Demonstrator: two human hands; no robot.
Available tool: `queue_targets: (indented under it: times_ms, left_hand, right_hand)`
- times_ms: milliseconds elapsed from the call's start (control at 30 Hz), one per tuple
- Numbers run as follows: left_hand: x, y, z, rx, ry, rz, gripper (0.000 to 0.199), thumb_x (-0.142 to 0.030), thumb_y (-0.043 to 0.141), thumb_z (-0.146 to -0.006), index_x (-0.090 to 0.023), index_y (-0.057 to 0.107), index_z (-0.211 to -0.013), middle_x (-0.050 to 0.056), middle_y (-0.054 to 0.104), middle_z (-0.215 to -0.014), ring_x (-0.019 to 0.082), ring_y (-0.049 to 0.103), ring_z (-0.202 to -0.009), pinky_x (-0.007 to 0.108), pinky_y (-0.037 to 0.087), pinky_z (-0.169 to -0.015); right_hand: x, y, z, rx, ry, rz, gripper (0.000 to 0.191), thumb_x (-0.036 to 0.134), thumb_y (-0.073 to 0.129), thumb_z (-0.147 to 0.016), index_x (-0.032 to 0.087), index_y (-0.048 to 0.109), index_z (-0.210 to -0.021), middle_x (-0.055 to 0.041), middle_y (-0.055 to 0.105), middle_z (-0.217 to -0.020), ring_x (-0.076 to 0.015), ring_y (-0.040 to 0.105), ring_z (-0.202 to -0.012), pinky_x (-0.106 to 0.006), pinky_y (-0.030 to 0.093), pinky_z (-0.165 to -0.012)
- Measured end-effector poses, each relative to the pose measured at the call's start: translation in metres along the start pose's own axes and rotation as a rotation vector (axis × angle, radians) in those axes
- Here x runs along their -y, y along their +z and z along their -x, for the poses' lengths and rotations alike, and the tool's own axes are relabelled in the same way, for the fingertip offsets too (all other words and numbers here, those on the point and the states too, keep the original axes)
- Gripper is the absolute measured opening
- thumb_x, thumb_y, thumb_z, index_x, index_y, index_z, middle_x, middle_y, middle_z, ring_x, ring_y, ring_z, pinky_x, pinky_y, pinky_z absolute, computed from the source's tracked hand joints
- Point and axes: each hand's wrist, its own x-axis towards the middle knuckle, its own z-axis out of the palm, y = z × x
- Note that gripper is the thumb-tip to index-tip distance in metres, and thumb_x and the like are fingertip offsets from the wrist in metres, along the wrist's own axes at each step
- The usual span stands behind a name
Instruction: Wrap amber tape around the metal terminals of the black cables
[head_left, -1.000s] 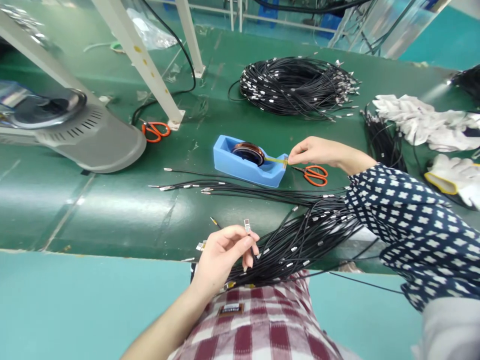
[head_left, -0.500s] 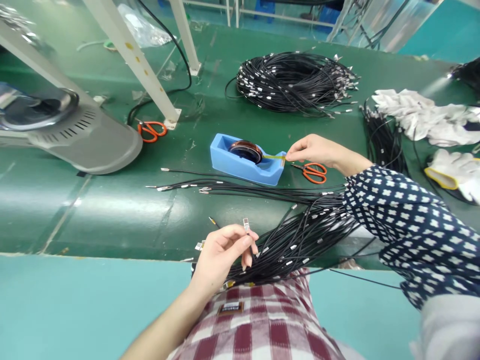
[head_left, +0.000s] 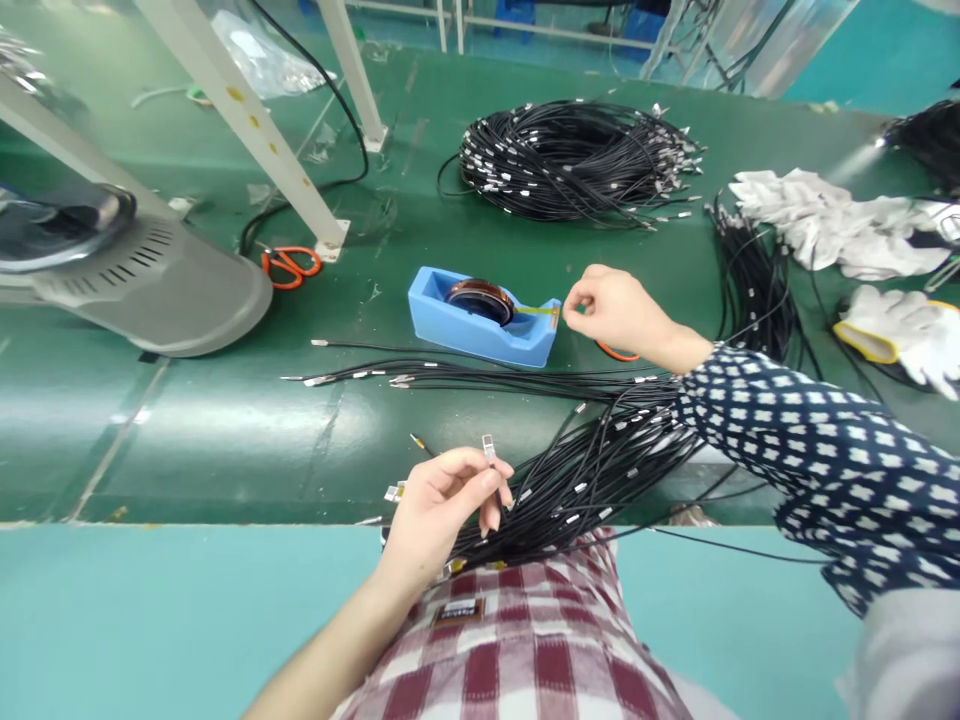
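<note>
My left hand (head_left: 442, 505) is closed on a thin black cable, pinching it just below its flat metal connector (head_left: 489, 447), which points up. More black cables (head_left: 577, 480) lie bundled beside and below that hand, over the table edge. My right hand (head_left: 611, 310) pinches thumb and forefinger together just right of the cutter end of a blue tape dispenser (head_left: 480, 335). Whatever is between those fingertips is too small to make out. Amber tape (head_left: 534, 310) runs from the roll (head_left: 480, 300) to the cutter. Orange-handled scissors (head_left: 616, 352) are mostly hidden under my right hand.
A large coil of black cables (head_left: 574, 160) lies behind the dispenser. White gloves (head_left: 832, 220) and another cable bundle (head_left: 754, 290) are at the right. At the left stand a grey machine (head_left: 180, 290), white posts (head_left: 277, 140) and a second orange scissors (head_left: 292, 268).
My right hand has drawn slightly away from the dispenser's cutter and now covers most of the nearby scissors. My left hand keeps its hold on the cable. The view has shifted slightly.
</note>
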Motion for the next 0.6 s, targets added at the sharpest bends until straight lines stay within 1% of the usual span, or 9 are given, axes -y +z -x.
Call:
queue_targets:
  times_ms: [100, 200, 233, 267, 333, 400, 433, 500, 600]
  left_hand:
    - [0.000, -0.002, 0.002, -0.019, 0.005, -0.005, 0.016, -0.031, 0.072, -0.082, -0.015, 0.070, -0.081, 0.002, 0.068, -0.066, 0.008, 0.059, -0.047, 0.018, 0.047, -0.045]
    - [-0.001, -0.006, 0.003, -0.051, 0.007, -0.019, 0.017, -0.031, 0.071, -0.083, -0.014, 0.069, -0.083, 0.002, 0.069, -0.068, 0.008, 0.058, -0.045, 0.019, 0.046, -0.043]
    - [-0.003, -0.007, 0.002, -0.056, 0.002, -0.020, 0.018, -0.032, 0.071, -0.083, -0.014, 0.068, -0.084, 0.003, 0.070, -0.070, 0.008, 0.058, -0.044, 0.019, 0.046, -0.041]
    - [-0.005, -0.007, 0.002, -0.062, -0.006, -0.019, 0.019, -0.033, 0.070, -0.083, -0.014, 0.066, -0.085, 0.004, 0.070, -0.071, 0.009, 0.058, -0.043, 0.020, 0.046, -0.040]
    - [-0.009, -0.006, -0.001, -0.069, -0.027, -0.017, 0.020, -0.034, 0.068, -0.085, -0.014, 0.064, -0.086, 0.003, 0.070, -0.070, 0.010, 0.058, -0.041, 0.021, 0.045, -0.037]
    - [-0.014, -0.003, -0.005, -0.077, -0.038, -0.030, 0.021, -0.035, 0.067, -0.085, -0.014, 0.063, -0.085, 0.001, 0.066, -0.064, 0.010, 0.057, -0.040, 0.020, 0.045, -0.037]
    - [-0.016, -0.001, -0.007, -0.079, -0.038, -0.047, 0.021, -0.034, 0.067, -0.085, -0.014, 0.063, -0.085, 0.000, 0.065, -0.063, 0.010, 0.057, -0.040, 0.020, 0.045, -0.038]
    - [-0.019, 0.003, -0.009, -0.080, -0.033, -0.095, 0.020, -0.032, 0.068, -0.084, -0.013, 0.064, -0.088, 0.000, 0.065, -0.062, 0.009, 0.056, -0.040, 0.019, 0.045, -0.039]
    - [-0.023, 0.007, -0.009, -0.099, -0.019, -0.182, 0.021, -0.029, 0.070, -0.082, -0.012, 0.066, -0.094, -0.001, 0.064, -0.061, 0.008, 0.056, -0.041, 0.018, 0.045, -0.041]
  right_hand:
    - [-0.007, 0.016, 0.005, 0.033, 0.072, 0.065, 0.019, 0.023, 0.058, -0.077, 0.014, 0.075, -0.080, -0.0088, 0.064, -0.085, -0.0170, 0.055, -0.074, -0.028, 0.042, -0.070]
    - [-0.010, 0.018, 0.014, 0.029, 0.116, 0.013, 0.025, 0.029, 0.056, -0.082, 0.014, 0.075, -0.086, -0.0080, 0.065, -0.085, -0.0157, 0.056, -0.071, -0.027, 0.041, -0.067]
    - [-0.008, 0.015, 0.020, 0.054, 0.139, -0.039, 0.026, 0.032, 0.057, -0.082, 0.014, 0.075, -0.084, -0.0070, 0.065, -0.081, -0.0154, 0.056, -0.069, -0.027, 0.041, -0.065]
    - [-0.003, 0.011, 0.026, 0.110, 0.181, -0.149, 0.026, 0.035, 0.059, -0.080, 0.014, 0.074, -0.082, -0.0054, 0.064, -0.076, -0.0149, 0.055, -0.066, -0.027, 0.040, -0.063]
    - [0.012, 0.002, 0.043, 0.278, 0.265, -0.478, 0.031, 0.042, 0.063, -0.079, 0.013, 0.073, -0.083, -0.0028, 0.062, -0.069, -0.0131, 0.051, -0.059, -0.026, 0.040, -0.059]
    - [0.032, -0.004, 0.061, 0.437, 0.219, -0.738, 0.037, 0.047, 0.059, -0.085, 0.013, 0.073, -0.091, -0.0015, 0.058, -0.064, -0.0127, 0.050, -0.060, -0.026, 0.040, -0.061]
    - [0.042, -0.005, 0.068, 0.477, 0.184, -0.813, 0.038, 0.047, 0.058, -0.086, 0.014, 0.074, -0.092, -0.0018, 0.058, -0.066, -0.0123, 0.049, -0.060, -0.026, 0.040, -0.062]
    - [0.060, -0.002, 0.079, 0.540, 0.124, -0.869, 0.039, 0.048, 0.055, -0.089, 0.014, 0.075, -0.092, -0.0021, 0.058, -0.068, -0.0121, 0.049, -0.062, -0.026, 0.040, -0.062]
    - [0.075, 0.007, 0.085, 0.592, 0.065, -0.857, 0.041, 0.048, 0.052, -0.092, 0.015, 0.075, -0.093, -0.0013, 0.055, -0.070, -0.0117, 0.049, -0.062, -0.026, 0.040, -0.062]
